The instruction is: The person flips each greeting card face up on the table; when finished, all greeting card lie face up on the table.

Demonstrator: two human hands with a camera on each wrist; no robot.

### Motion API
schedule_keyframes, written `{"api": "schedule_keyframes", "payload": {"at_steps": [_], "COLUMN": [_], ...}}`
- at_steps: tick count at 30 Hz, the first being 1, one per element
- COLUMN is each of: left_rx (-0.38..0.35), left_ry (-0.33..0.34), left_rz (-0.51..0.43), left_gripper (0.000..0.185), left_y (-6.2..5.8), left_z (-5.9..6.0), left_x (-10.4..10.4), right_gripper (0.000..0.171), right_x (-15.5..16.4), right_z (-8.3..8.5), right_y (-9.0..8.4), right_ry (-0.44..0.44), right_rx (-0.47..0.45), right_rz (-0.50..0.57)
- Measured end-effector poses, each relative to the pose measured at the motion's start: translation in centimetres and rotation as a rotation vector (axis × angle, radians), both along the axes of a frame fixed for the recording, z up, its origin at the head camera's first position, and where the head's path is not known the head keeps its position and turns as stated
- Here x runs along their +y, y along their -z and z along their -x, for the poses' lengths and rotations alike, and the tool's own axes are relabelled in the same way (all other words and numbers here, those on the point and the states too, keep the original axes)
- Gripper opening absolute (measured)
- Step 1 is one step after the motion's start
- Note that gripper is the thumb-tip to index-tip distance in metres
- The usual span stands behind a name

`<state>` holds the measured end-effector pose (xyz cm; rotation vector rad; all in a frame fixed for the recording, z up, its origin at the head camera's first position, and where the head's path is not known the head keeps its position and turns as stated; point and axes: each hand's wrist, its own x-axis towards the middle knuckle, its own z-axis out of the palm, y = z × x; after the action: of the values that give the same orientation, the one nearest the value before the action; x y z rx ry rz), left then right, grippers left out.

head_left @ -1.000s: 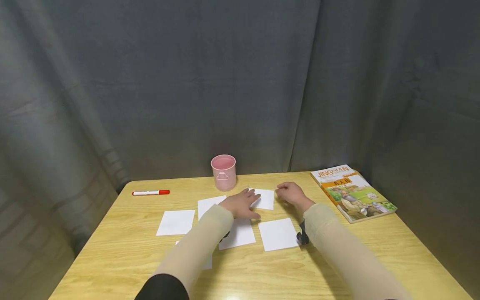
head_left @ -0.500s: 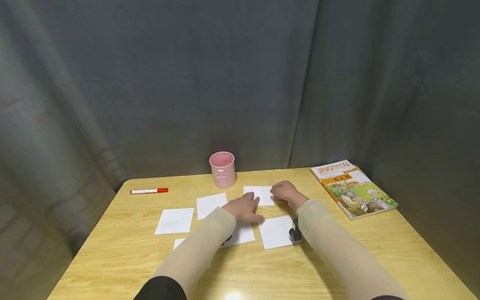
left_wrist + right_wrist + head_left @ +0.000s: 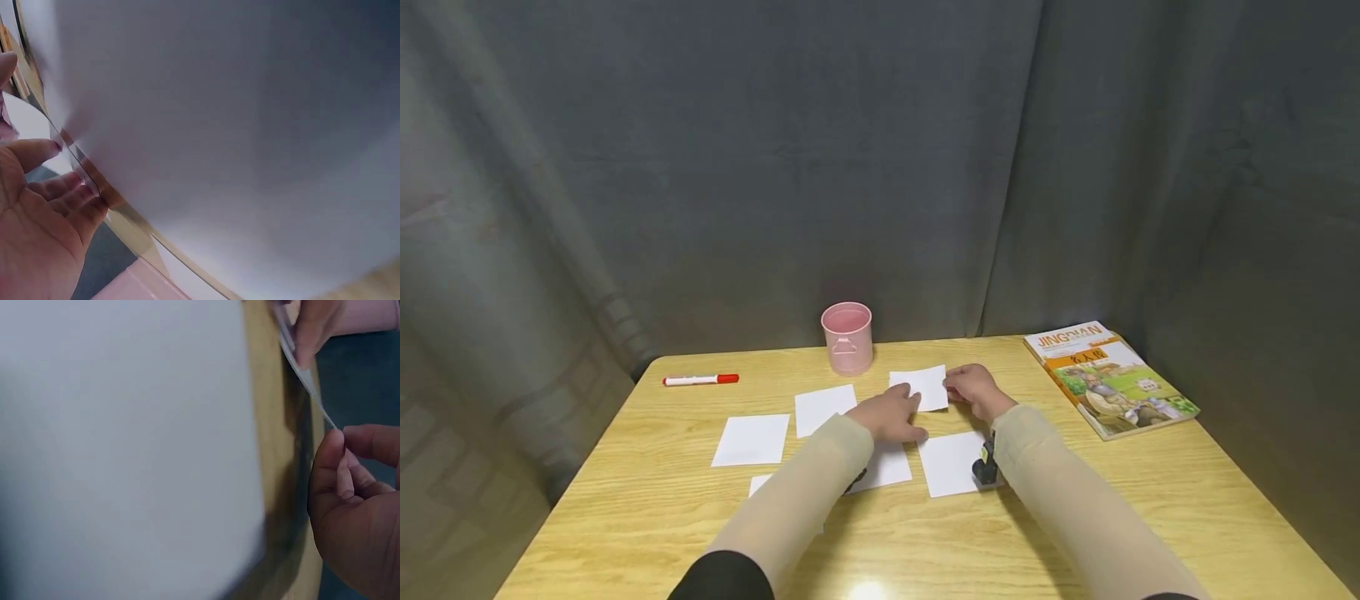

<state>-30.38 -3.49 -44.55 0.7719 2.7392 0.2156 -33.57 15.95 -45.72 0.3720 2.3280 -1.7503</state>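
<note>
A small white paper square [image 3: 922, 386] at the far middle of the wooden table [image 3: 1150, 500] sits between both hands. My left hand [image 3: 891, 414] pinches its left edge and my right hand [image 3: 972, 386] pinches its right edge. In the right wrist view the paper [image 3: 306, 375] shows edge-on, raised off the wood, with my right hand's [image 3: 356, 506] thumb and fingers at its near end and a left fingertip [image 3: 312, 328] at its far end. In the left wrist view my left hand [image 3: 37, 219] shows its palm, fingers curled at a thin paper edge.
Several more white squares lie flat on the table, at the left [image 3: 751, 440], the middle [image 3: 824, 408] and in front of my hands [image 3: 953, 462]. A pink cup [image 3: 847, 337] stands at the back, a red marker [image 3: 700, 380] at the back left, a book [image 3: 1108, 377] at the right.
Both hands have closed in on the far paper square. It lay flat on the table before and is now raised and slightly tilted between my fingers.
</note>
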Motion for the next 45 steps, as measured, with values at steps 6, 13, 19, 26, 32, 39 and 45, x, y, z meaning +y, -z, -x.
{"api": "schedule_keyframes", "payload": {"at_steps": [6,13,19,26,32,39,45], "left_rx": [0.014,0.067,0.060,0.052,-0.094,-0.186,-0.189], "left_ry": [0.014,-0.329,-0.541,-0.569,-0.631,-0.636,-0.607], "left_rz": [-0.113,-0.613,-0.861,-0.914,-1.042,-1.210,-1.190], "left_gripper": [0.064,0.053,0.017,0.018,0.011,0.024,0.026], "left_y": [0.3,0.0,-0.4,0.0,0.0,0.1,0.3], "left_z": [0.9,2.0,2.0,2.1,2.3,2.2,2.0], "left_x": [-1.2,-2.1,-1.9,-1.8,-1.7,-1.7,-1.9], "right_gripper": [0.027,0.027,0.025,0.019,0.026,0.036,0.038], "right_x": [0.5,2.1,2.4,2.4,2.3,2.5,2.4], "right_z": [-0.4,-0.3,-0.1,-0.2,0.0,0.1,0.0], "right_y": [0.3,-1.1,-1.5,-1.4,-1.5,-1.2,-1.0], "right_ry": [-0.068,-0.175,-0.205,-0.172,-0.146,-0.132,-0.101], "right_rx": [0.019,0.097,0.085,0.072,0.049,0.061,0.084], "right_rz": [0.028,0.152,0.105,0.085,0.194,0.290,0.209]}}
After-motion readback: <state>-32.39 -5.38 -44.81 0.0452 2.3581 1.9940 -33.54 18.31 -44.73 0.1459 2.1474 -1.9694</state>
